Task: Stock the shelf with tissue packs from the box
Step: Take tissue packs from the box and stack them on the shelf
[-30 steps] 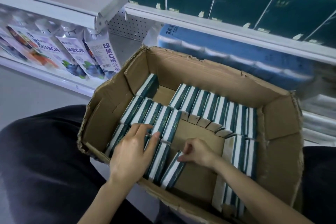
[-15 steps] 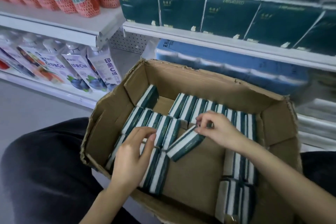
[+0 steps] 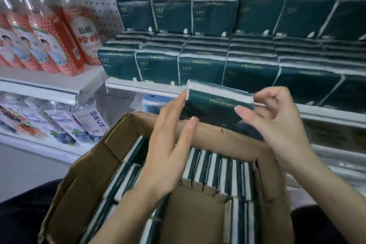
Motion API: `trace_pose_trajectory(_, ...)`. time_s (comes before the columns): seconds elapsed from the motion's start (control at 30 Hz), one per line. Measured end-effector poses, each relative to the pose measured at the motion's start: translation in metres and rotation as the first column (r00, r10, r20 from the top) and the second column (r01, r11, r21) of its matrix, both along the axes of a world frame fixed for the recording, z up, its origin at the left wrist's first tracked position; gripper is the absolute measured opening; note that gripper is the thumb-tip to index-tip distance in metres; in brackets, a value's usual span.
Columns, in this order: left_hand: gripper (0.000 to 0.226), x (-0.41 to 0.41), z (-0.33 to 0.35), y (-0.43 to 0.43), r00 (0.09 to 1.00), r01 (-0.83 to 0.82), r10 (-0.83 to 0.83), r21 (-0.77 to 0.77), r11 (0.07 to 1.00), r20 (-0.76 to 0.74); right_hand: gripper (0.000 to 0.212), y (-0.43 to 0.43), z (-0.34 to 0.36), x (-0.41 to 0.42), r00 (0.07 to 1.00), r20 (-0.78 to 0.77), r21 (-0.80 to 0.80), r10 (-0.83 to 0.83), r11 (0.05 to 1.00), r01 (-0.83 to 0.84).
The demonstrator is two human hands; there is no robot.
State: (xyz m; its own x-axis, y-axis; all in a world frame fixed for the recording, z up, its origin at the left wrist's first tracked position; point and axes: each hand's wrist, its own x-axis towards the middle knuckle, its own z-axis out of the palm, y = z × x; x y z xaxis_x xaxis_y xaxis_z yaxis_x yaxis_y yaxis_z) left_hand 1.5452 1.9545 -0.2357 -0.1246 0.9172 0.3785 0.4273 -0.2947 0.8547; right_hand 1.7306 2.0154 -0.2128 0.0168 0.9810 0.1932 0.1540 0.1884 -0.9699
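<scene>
The right hand (image 3: 277, 124) pinches the right end of the dark green rectangular tissue pack (image 3: 215, 103), the flat left hand (image 3: 170, 144) touches its left end, and its long axis runs along the white metal shelf (image 3: 144, 87) just behind.

Two hands (left hand (image 3: 168, 150), right hand (image 3: 277, 124)), one lifted tissue pack (image 3: 213, 103), one cardboard box (image 3: 83, 182)

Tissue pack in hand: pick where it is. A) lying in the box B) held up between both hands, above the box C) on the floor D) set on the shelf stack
B: the right hand pinches one end of the pack, straight fingers of the left hand touch the other end, above the box.
</scene>
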Motion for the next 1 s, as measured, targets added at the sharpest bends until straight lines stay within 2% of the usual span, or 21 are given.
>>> trace_pose_trajectory(0.13, 0.053, 0.025, 0.027, 0.027, 0.996, 0.083, -0.085, 0.058, 0.995, 0.041, 0.065, 0.019, 0.02, 0.032, 0.997, 0.074, 0.16, -0.037, 0.987, 0.024)
trace_pose_trajectory(0.23, 0.047, 0.041, 0.042, 0.051, 0.991, 0.13, -0.13, 0.072, 0.989, 0.002, 0.043, 0.038, 0.04, 0.053, 0.985, 0.15, 0.269, -0.09, 0.962, 0.047)
trace_pose_trajectory(0.3, 0.045, 0.047, 0.053, 0.072, 0.986, 0.155, -0.146, 0.117, 0.981, -0.08, 0.034, 0.051, 0.052, 0.065, 0.981, 0.147, 0.308, -0.127, 0.948, 0.076)
trace_pose_trajectory(0.43, 0.044, 0.044, 0.075, 0.126, 0.958, 0.119, -0.069, 0.17, 0.978, -0.278, 0.032, 0.082, 0.07, 0.087, 0.976, 0.117, 0.357, -0.186, 0.925, 0.133)
trace_pose_trajectory(0.53, 0.046, 0.032, 0.087, 0.171, 0.896, 0.086, 0.006, 0.186, 0.979, -0.444, 0.032, 0.112, 0.078, 0.097, 0.967, 0.125, 0.343, -0.224, 0.924, 0.17)
trace_pose_trajectory(0.63, 0.046, 0.018, 0.097, 0.212, 0.744, 0.024, 0.067, 0.126, 0.992, -0.665, 0.035, 0.147, 0.083, 0.098, 0.946, 0.151, 0.314, -0.286, 0.922, 0.229)
trace_pose_trajectory(0.7, 0.046, 0.012, 0.106, 0.232, 0.695, -0.014, 0.079, 0.096, 0.995, -0.715, 0.036, 0.17, 0.086, 0.095, 0.94, 0.166, 0.303, -0.297, 0.923, 0.238)
trace_pose_trajectory(0.87, 0.054, 0.006, 0.114, 0.262, 0.638, -0.049, 0.04, 0.011, 0.999, -0.769, 0.037, 0.213, 0.091, 0.075, 0.891, 0.31, 0.348, -0.332, 0.912, 0.218)
trace_pose_trajectory(1.0, 0.058, 0.007, 0.106, 0.277, 0.652, -0.05, -0.022, -0.071, 0.996, -0.758, 0.034, 0.236, 0.088, 0.058, 0.831, 0.391, 0.372, -0.397, 0.893, 0.252)
